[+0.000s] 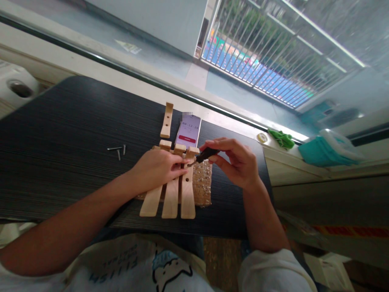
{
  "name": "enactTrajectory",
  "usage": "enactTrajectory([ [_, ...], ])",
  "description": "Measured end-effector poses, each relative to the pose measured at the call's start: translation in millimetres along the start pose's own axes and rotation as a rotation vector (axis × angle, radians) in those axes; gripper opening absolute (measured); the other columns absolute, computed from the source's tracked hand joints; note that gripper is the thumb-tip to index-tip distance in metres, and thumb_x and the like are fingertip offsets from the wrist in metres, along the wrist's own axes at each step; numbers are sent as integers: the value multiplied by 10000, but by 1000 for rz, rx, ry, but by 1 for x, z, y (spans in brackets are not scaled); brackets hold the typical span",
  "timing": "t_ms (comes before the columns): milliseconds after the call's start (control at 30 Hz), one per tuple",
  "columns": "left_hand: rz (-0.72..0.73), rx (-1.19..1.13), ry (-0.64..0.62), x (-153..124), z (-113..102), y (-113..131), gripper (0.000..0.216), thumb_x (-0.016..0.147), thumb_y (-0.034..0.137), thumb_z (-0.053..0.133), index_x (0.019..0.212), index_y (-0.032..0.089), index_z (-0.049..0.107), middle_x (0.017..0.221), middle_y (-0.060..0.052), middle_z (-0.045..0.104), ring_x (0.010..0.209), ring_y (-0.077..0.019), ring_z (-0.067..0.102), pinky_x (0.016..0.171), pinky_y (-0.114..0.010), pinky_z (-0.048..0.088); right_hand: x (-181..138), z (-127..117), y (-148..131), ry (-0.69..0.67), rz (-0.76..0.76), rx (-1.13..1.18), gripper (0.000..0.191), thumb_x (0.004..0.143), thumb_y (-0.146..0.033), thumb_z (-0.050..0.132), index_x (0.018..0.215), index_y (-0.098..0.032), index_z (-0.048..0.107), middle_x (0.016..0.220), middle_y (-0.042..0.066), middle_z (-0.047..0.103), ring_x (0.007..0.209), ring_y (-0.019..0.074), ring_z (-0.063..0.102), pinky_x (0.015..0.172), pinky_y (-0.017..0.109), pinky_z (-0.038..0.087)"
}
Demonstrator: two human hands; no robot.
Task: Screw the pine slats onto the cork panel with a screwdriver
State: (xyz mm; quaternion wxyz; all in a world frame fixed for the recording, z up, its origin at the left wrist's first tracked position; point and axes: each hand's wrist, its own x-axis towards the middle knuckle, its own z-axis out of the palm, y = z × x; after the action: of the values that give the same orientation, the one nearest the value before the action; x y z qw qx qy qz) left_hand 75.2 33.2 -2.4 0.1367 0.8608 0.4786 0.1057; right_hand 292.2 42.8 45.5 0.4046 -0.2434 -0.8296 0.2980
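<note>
My right hand (235,162) grips the black handle of a screwdriver (207,154), slanted with its shaft down to the left. Its tip is at the upper hole of the rightmost wooden piece (187,198). Over the wooden pieces lies my left hand (159,168), thumb and fingers closed together beside the screwdriver tip; whatever they may pinch is too small to make out. The middle wooden piece (171,200) and left wooden piece (152,200) are partly covered by that hand. All three have raised blocks at their far ends and rest over bubble-wrapped cardboard (203,184).
Beyond them, a short wooden piece with two holes (167,120) lies beside a phone (189,132) showing a timer. Several screws (118,154) are on the dark table (75,134) at left. A window ledge holds a green cloth (281,138) and a teal container (319,151).
</note>
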Motion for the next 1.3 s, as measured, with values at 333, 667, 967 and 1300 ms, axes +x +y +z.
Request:
enactTrajectory([
  [333,-11,7,-17,1,1,-1,368,900,492,537,1116,252,715,996,-83,759,902,-280,715,774,-386,529,1,4,-1,33,-48,-85,344,853,-105,621,1162,-256,608,999,11,702,871,124,673,743,272,572],
  [667,-3,7,-26,2,0,1,369,902,475,544,1133,240,709,1006,-94,756,897,-280,716,767,-382,530,1,5,1,61,-70,-134,310,860,-148,632,1155,-240,606,998,12,709,839,120,670,706,272,570],
  [967,0,10,-15,1,-2,1,373,899,484,538,1097,228,726,956,-97,762,854,-265,715,742,-355,523,3,9,-1,97,-104,-218,311,845,-178,665,1141,-260,616,932,-5,694,752,100,648,671,253,564],
  [1300,-22,12,-28,1,-3,3,387,901,501,529,1111,238,719,977,-101,759,890,-289,712,766,-386,528,3,13,0,170,-109,-269,319,824,-181,692,1124,-267,627,839,-22,635,676,86,603,628,240,532],
])
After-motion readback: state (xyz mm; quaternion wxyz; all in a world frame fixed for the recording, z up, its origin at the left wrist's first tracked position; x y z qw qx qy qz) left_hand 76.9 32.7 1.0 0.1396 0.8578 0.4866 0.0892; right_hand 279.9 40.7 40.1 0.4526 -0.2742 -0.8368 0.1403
